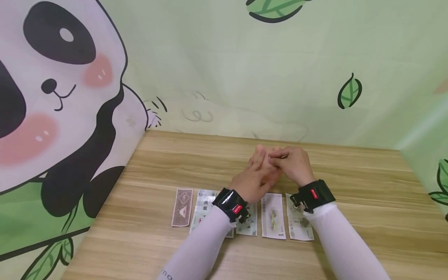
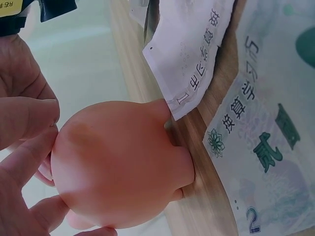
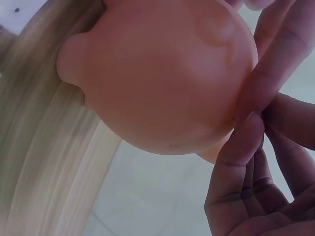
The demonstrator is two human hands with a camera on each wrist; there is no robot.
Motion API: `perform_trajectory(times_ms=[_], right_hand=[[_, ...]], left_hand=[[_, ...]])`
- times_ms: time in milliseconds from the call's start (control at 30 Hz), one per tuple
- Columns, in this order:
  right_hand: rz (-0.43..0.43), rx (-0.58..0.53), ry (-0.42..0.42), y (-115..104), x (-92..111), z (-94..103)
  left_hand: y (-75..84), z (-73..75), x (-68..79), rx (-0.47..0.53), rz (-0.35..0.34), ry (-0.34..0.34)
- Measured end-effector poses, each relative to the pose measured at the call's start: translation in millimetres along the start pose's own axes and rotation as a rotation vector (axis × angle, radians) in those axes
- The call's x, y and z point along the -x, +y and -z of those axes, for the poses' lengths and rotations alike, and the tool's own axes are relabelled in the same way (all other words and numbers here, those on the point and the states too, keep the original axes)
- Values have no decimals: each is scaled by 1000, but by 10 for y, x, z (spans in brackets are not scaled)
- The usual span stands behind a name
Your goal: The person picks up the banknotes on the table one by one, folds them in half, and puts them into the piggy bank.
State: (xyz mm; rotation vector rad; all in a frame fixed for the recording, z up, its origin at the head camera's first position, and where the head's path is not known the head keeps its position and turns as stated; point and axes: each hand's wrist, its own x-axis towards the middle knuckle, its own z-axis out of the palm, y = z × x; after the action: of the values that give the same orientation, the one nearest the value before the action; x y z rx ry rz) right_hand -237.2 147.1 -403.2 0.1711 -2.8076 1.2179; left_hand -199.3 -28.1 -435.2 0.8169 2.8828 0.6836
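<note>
A round, orange-pink piggy bank (image 2: 118,162) with stubby feet stands on the table. My left hand (image 1: 250,181) lies over its top and holds it, fingers spread along its upper side. Bent over the same spot is my right hand (image 1: 294,163), thumb and forefinger pinched together against the top of the piggy bank (image 3: 162,78). The right fingertips meet the left fingers there. I cannot tell whether anything is between the right thumb and forefinger. In the head view the hands cover most of the piggy bank.
Play banknotes lie in a row nearer me: a brown note (image 1: 182,207), a green note (image 1: 202,208) marked 2, a pale note (image 1: 273,216) marked 1 and another 1 note (image 1: 300,221). My left forearm partly covers others. Printed cloth walls (image 1: 224,77) edge the wooden table (image 1: 371,186).
</note>
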Motion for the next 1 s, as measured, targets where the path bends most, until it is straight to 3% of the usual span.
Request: perform_trajectory(times_ms=[633,1000], right_hand=[[47,13,60,49,37,-70],[44,20,2,27,101,-45]], left_hand=[[1,-15,-5,2,26,-10],[-10,-36,-22,17,37,-2]])
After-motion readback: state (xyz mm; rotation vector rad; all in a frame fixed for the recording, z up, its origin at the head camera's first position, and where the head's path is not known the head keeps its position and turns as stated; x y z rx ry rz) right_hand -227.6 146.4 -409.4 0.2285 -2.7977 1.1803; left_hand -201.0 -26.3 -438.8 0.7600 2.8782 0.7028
